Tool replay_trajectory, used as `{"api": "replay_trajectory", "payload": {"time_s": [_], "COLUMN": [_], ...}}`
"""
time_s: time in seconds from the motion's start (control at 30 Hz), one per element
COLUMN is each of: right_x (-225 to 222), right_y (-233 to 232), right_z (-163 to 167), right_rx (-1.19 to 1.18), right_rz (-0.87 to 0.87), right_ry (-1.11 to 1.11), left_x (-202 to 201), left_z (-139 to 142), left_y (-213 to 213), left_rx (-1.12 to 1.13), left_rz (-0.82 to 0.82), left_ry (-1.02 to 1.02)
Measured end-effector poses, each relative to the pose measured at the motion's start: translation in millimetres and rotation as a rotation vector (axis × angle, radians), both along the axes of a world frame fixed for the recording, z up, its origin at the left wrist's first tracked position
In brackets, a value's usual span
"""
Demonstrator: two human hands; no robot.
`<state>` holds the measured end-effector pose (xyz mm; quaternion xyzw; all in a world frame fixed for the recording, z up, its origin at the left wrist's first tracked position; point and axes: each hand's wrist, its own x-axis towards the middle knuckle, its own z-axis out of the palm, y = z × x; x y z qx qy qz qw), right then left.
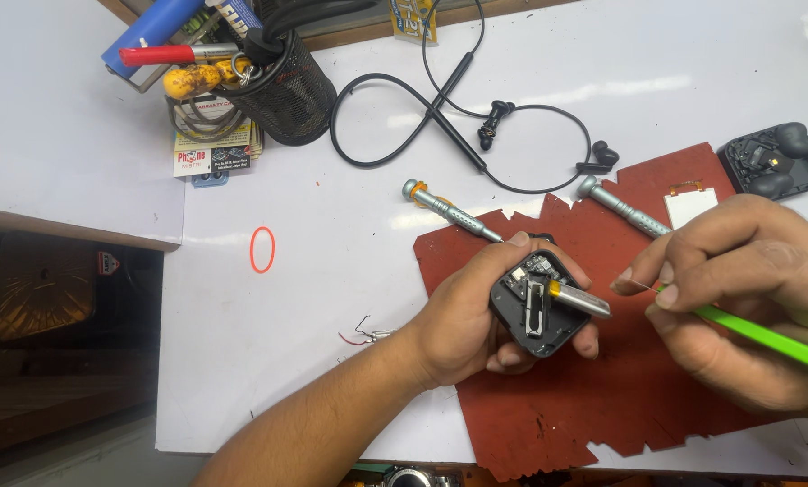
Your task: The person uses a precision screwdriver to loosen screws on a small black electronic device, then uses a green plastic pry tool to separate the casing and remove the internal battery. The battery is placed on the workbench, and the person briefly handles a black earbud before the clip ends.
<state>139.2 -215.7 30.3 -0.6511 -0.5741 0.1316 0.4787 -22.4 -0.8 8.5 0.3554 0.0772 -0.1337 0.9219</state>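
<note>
My left hand [470,317] grips a small black opened case [537,307] with bare circuit parts and a silver cell [583,300] sticking out of it, held over a torn red mat [602,388]. My right hand [738,289] is closed around a bright green tool handle [765,338] and pinches a thin wire near the silver cell. Both hands hover just above the mat at the right of the white table [314,298].
Two silver screwdrivers [449,209] [620,206] lie by the mat's far edge. Black wired earphones [476,135], a black mesh tool holder [282,86], an orange ring [261,250], wire scraps [363,335] and another black opened case [774,160] are around. The table drops off at left.
</note>
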Motion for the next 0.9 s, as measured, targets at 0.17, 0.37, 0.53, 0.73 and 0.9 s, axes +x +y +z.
{"api": "replay_trajectory", "payload": {"time_s": [0.17, 0.37, 0.53, 0.73, 0.9], "right_x": [0.3, -7.5, -9.6, -16.8, -19.4], "right_y": [3.0, 4.9, 19.4, 29.4, 33.5], "right_z": [-3.4, 1.3, 9.5, 24.2, 29.4], "right_rx": [0.035, 0.014, 0.084, 0.138, 0.104], "right_rz": [-0.034, -0.059, 0.038, 0.170, 0.164], "right_ry": [-0.030, 0.000, -0.175, -0.268, -0.293], "left_x": [-0.7, 0.3, 0.5, 1.6, 0.0], "left_z": [-3.6, -8.6, -11.0, -13.5, -13.5], "left_y": [-3.4, -4.7, -6.2, -7.0, -6.0], "left_rx": [0.015, -0.023, -0.015, 0.006, -0.001], "left_rz": [0.020, 0.036, 0.031, 0.041, 0.023], "left_ry": [-0.025, -0.021, 0.027, -0.035, -0.022]}}
